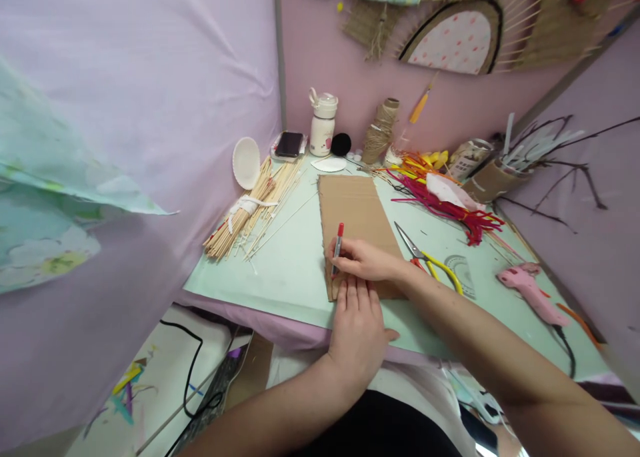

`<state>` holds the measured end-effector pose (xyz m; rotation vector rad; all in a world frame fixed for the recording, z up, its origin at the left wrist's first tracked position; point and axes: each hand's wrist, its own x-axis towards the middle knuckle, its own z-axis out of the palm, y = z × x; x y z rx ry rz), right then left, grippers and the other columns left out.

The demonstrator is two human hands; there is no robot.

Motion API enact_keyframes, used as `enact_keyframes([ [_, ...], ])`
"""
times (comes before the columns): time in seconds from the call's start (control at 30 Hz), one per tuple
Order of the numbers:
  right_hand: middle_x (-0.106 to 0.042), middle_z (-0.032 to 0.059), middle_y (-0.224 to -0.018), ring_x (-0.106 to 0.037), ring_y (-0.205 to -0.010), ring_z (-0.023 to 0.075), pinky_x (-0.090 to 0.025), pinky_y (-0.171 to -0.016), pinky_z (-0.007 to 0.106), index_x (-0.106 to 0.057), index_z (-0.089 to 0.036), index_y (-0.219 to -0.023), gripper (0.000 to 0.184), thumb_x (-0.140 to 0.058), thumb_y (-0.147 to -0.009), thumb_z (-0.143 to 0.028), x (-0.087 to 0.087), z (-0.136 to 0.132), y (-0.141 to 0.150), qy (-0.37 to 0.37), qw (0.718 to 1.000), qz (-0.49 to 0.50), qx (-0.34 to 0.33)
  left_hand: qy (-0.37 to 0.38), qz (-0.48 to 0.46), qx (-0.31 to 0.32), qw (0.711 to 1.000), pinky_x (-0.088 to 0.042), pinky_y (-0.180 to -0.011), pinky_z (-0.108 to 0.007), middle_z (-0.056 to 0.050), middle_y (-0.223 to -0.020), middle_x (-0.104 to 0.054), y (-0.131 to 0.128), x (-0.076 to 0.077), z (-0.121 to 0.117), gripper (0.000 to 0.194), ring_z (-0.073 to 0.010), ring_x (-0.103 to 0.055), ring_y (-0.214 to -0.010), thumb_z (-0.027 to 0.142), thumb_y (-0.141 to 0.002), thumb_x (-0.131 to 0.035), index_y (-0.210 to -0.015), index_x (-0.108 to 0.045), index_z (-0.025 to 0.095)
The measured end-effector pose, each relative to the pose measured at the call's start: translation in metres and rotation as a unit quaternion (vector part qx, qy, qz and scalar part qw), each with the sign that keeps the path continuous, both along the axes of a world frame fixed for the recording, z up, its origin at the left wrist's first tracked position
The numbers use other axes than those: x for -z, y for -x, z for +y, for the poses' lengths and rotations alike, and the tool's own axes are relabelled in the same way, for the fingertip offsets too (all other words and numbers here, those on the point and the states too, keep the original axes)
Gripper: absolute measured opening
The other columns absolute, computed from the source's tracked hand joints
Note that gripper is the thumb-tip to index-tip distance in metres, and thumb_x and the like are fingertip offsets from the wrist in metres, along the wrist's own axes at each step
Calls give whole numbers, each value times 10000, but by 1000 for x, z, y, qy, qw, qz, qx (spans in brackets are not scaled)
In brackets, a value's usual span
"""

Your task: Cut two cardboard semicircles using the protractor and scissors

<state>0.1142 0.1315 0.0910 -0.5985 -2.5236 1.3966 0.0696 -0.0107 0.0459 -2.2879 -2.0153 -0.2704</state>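
Observation:
A brown rectangular piece of cardboard lies on the table in front of me. My right hand grips a marker with a red end and a grey barrel, held nearly upright over the cardboard's left side. Its lower end is close to the cardboard; whether it touches, I cannot tell. Just below, my left hand lies flat, fingers stretched onto the cardboard's near edge and thumb out to the right. Right of the cardboard rest scissors with yellow handles, beside a clear protractor.
Bundled wooden sticks lie at left. Behind stand a white bottle and a twine spool. Red and orange pipe cleaners spread at back right, near branches in a cardboard holder. A pink glue gun with a cord sits right.

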Motion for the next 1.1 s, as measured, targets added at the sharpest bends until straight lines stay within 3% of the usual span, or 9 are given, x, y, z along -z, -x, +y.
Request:
enact_keyframes([
  [0.5,-610,3,-749,-588,-669,140,-461,-625,251,-511,-176,-866,85,-500,-878,-259,8,8,-18,16,997,24,66,-3,-7,5,1000,-351,-1115,-446,-260,-1429,-433,1,1,2,895,-333,-417,-1347,658,-744,-615,-1348,-493,9],
  [1.1,-682,28,-789,-639,-703,158,-499,-646,265,-528,-179,-888,104,-503,-892,-280,17,7,-30,35,993,61,90,-12,-8,3,1000,-375,-1091,-476,-272,-1418,-450,0,0,4,854,-353,-430,-1334,610,-754,-646,-1339,-494,8],
])
